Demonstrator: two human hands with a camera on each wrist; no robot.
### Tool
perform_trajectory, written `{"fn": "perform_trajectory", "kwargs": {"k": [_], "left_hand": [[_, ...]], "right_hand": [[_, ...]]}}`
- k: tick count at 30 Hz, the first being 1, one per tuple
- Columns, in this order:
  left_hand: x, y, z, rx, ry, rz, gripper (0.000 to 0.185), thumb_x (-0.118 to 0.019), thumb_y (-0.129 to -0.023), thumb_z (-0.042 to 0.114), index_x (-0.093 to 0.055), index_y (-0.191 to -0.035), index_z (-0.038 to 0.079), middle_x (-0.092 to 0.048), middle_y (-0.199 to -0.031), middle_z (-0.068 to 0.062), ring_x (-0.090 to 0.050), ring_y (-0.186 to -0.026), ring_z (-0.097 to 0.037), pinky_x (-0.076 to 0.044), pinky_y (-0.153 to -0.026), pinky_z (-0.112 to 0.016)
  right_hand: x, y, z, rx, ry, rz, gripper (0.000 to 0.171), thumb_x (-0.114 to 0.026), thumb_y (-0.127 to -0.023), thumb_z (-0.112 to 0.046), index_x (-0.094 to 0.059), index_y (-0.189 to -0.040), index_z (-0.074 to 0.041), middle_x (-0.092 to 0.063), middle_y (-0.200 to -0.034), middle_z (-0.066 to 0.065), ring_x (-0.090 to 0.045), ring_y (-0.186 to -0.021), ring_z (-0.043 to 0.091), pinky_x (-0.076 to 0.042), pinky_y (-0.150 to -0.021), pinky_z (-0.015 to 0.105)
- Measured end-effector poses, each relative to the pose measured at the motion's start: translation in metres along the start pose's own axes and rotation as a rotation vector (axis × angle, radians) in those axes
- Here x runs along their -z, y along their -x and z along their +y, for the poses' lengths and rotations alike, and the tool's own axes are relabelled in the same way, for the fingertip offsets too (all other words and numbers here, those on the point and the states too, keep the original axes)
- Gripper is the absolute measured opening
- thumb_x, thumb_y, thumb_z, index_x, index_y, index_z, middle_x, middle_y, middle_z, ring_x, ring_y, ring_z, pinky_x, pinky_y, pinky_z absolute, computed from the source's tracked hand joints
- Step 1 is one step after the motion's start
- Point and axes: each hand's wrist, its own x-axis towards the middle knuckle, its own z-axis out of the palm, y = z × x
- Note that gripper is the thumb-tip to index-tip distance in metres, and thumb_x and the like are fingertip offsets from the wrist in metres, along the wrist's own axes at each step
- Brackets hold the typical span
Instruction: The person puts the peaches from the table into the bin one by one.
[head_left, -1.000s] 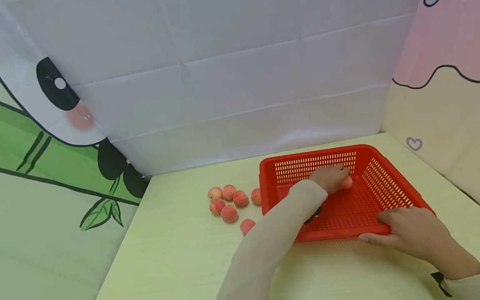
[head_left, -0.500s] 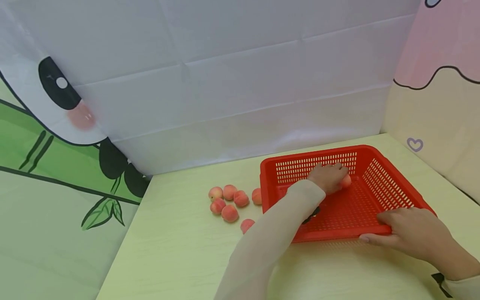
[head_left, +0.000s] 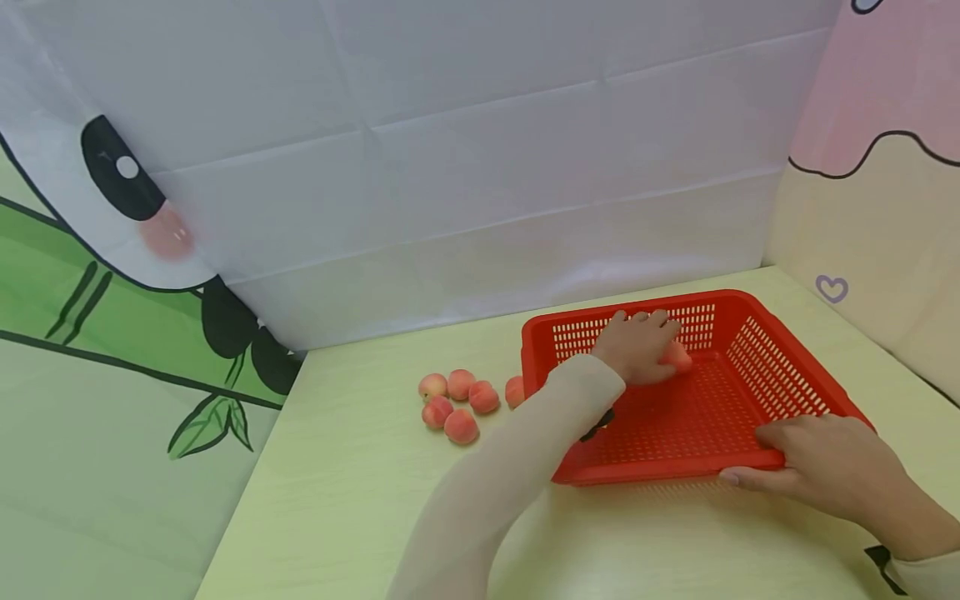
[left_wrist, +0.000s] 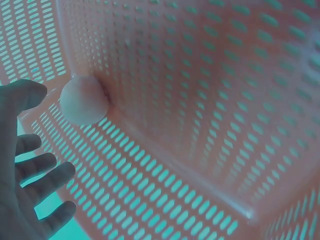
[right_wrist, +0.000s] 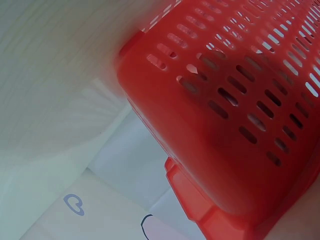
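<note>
Fingers (left_wrist: 55, 180) of the left hand (head_left: 636, 348) stand apart, and those of the right hand (head_left: 832, 462) are clamped over the rim of the red basket (head_left: 663, 472). At the far left of the head view, a printed backdrop (head_left: 487, 175) shows a dark eye, a pink cheek and a green band; its white part fills the upper middle. Left of centre, below it, five peaches (head_left: 461, 427) sit clustered on the pale yellow table (head_left: 337, 483). Just to their right, another peach (head_left: 514, 392) is partly hidden by the basket's left side. From the bottom middle, the left sleeve (head_left: 480, 492) slants up into the basket, a dark strap (head_left: 597, 425) under the wrist. One pale peach (head_left: 678, 358) lies inside the basket, right of the left hand; the left wrist view, where it is left of the middle, shows a gap between it and the thumb and fingers. At lower right, the right hand holds the near right corner, thumb outside and fingers over the rim, its sleeve (head_left: 930, 575) at the frame's corner. On the cream panel (head_left: 862, 225) at far right is a purple heart (head_left: 831, 289).
</note>
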Motion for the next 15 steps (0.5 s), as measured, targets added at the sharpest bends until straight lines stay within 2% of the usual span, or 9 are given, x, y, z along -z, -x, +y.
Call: {"fn": "perform_trajectory", "kwargs": {"k": [4,7,11,15], "left_hand": [[0.006,0.013,-0.012,-0.015,-0.005,0.049,0.056,-0.052,-0.108,0.056,-0.047,-0.157,0.029,-0.05,-0.154,0.008,-0.053,-0.134,-0.009,-0.04,-0.116,-0.036],[0.014,0.022,-0.019,-0.028,-0.033,0.096,0.055,-0.05,-0.109,0.056,-0.048,-0.156,0.027,-0.05,-0.153,0.006,-0.054,-0.133,-0.011,-0.041,-0.113,-0.036],[0.028,0.034,-0.027,-0.048,-0.108,0.152,0.061,-0.05,-0.108,0.058,-0.045,-0.158,0.026,-0.048,-0.156,0.004,-0.054,-0.135,-0.014,-0.04,-0.116,-0.039],[0.043,0.048,-0.035,-0.071,-0.145,0.241,0.06,-0.053,-0.106,0.056,-0.047,-0.156,0.025,-0.05,-0.154,0.004,-0.055,-0.134,-0.017,-0.038,-0.117,-0.042]], "right_hand": [[0.0,-0.001,-0.001,-0.003,-0.003,-0.008,0.05,-0.077,-0.083,-0.073,-0.067,-0.079,-0.025,-0.051,-0.063,-0.015,-0.046,-0.059,0.006,-0.036,-0.053,0.03],[0.0,-0.001,0.001,-0.003,-0.002,-0.007,0.05,-0.077,-0.083,-0.073,-0.069,-0.081,-0.024,-0.056,-0.066,-0.014,-0.049,-0.06,0.007,-0.039,-0.054,0.031],[-0.001,0.0,0.002,0.002,-0.001,0.002,0.05,-0.078,-0.082,-0.073,-0.071,-0.083,-0.023,-0.058,-0.068,-0.014,-0.051,-0.061,0.007,-0.04,-0.055,0.032],[-0.005,0.0,0.003,0.003,-0.004,0.008,0.051,-0.078,-0.081,-0.073,-0.073,-0.086,-0.023,-0.061,-0.069,-0.014,-0.052,-0.061,0.007,-0.041,-0.055,0.032]]}}
